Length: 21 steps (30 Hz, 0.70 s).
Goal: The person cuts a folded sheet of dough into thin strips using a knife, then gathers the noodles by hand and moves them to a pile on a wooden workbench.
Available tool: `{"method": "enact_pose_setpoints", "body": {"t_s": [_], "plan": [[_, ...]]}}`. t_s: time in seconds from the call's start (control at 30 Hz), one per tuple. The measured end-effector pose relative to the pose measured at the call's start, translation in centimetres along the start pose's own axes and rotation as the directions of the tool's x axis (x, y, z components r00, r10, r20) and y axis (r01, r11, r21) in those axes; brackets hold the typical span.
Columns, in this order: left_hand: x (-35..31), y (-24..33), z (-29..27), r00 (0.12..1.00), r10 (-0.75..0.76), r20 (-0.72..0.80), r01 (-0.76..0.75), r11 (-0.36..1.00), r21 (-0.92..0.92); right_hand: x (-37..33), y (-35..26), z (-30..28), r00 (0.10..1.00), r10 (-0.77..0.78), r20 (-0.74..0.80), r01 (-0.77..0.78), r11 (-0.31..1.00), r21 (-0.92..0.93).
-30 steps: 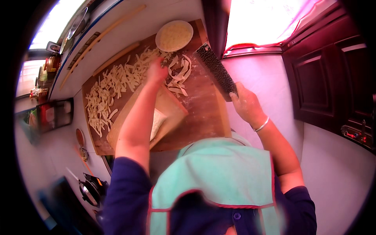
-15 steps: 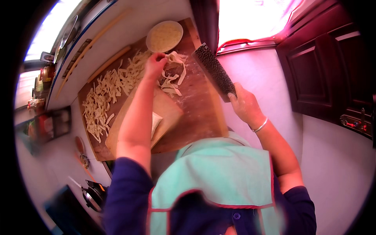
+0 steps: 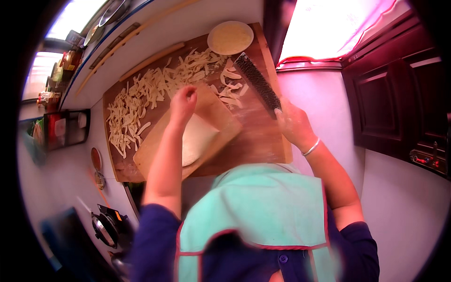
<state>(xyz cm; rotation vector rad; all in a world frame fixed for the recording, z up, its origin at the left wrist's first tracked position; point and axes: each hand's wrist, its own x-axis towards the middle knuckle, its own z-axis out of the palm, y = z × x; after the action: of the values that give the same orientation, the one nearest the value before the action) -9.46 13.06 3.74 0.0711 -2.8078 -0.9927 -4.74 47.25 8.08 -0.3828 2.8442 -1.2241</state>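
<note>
In my right hand (image 3: 293, 123) is a cleaver (image 3: 256, 81) with a dark, dimpled blade, held up over the right side of the large wooden board (image 3: 263, 141). My left hand (image 3: 183, 105) hovers above the smaller cutting board (image 3: 155, 145), its fingers curled together and no strip hanging from them. On that smaller board lies a pale slab of dough (image 3: 199, 136), partly hidden by my left forearm. Cut noodle strips (image 3: 145, 94) are heaped along the far left of the large board. A small loose group of strips (image 3: 230, 89) rests beside the cleaver blade.
A white bowl of pale yellow flour or meal (image 3: 230, 37) stands at the far right corner of the large board. Along its back edge lies a rolling pin (image 3: 152, 61). Jars (image 3: 68, 61) line a ledge on the left. Dark red cabinet doors (image 3: 394, 94) stand at right.
My left hand has let go of the loose strips and drawn back toward the smaller board. My right hand still holds the cleaver. The view has shifted, uncovering more of the dough.
</note>
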Motion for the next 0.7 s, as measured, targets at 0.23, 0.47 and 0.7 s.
{"method": "enact_pose_setpoints", "body": {"t_s": [0.23,0.47,0.7], "plan": [[-9.0,-3.8,-3.1,0.936,0.339,-0.094,-0.329,0.938,0.105,1.0,-6.4,6.6,0.984,-0.051,0.172,0.078,0.986,-0.150],[-9.5,-4.4,-2.7,0.845,0.532,0.061,-0.534,0.845,0.024,0.7,-12.8,12.6,0.954,-0.183,0.237,0.244,0.934,-0.261],[-8.4,-6.1,-2.7,0.809,0.585,0.058,-0.584,0.811,-0.032,0.1,-14.9,13.2,0.962,-0.122,0.244,0.201,0.922,-0.330]]}}
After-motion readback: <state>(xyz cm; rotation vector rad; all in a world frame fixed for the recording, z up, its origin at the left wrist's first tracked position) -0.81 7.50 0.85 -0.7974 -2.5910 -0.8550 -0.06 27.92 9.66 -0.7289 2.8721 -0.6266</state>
